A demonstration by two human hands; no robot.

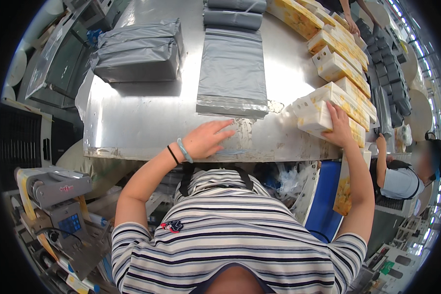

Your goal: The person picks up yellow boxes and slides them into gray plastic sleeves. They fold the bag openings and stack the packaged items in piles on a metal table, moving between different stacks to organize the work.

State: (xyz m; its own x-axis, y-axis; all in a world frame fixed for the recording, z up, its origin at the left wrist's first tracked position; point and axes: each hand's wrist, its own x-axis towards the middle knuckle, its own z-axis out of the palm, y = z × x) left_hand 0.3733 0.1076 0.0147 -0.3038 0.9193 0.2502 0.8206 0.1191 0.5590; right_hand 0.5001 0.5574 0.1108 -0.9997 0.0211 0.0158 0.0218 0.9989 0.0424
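Observation:
My left hand (pixel 208 138) hovers over the table's near edge, fingers apart and holding nothing. Just beyond it lies a flat stack of grey plastic mailing bags (pixel 232 73), its clear-edged end toward me. At the right, my right hand (pixel 339 126) is closed over the near end of a white tissue pack (pixel 314 116) with a yellow floral print, fingers on top and thumb at its near side. Similar tissue packs (pixel 345 66) run in a row along the table's right side, away from me.
A filled grey bundle (pixel 137 56) stands on the metal table (pixel 279 142) at the left. Grey rolls (pixel 232 19) lie beyond the flat bags. A blue conveyor (pixel 327 191) carries a pack below right. Machinery (pixel 56 196) stands lower left. Two people work at the right, near grey parcels (pixel 389 68).

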